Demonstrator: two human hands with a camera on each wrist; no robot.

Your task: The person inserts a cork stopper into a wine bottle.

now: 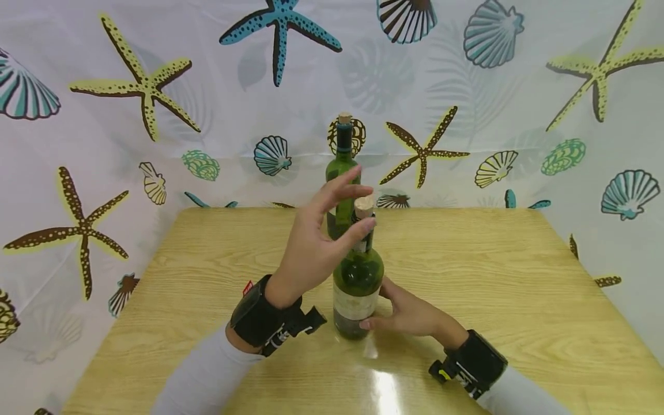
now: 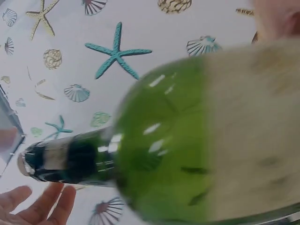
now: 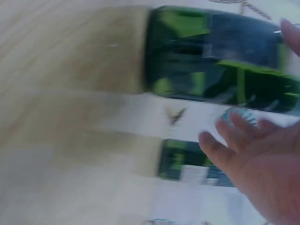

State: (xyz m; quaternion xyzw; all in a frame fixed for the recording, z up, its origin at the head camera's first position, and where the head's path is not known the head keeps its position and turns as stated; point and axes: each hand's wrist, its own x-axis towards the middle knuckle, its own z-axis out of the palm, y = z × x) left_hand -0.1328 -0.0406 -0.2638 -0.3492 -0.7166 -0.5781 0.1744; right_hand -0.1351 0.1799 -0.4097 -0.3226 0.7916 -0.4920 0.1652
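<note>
A green wine bottle with a cream label stands upright on the table, a cork in its mouth. My left hand is raised beside its neck, thumb and fingers spread on either side of the cork. In the left wrist view those fingers stand apart from the neck. Low on the bottle's right side is my right hand, thumb in front, fingers partly hidden behind. The right wrist view shows its fingers extended, with a gap to the glass.
A second corked green bottle stands behind the first one, partly covered by my left hand. The wooden table meets a white cloth printed with starfish and shells at the back and sides. A small red tag shows by my left wrist.
</note>
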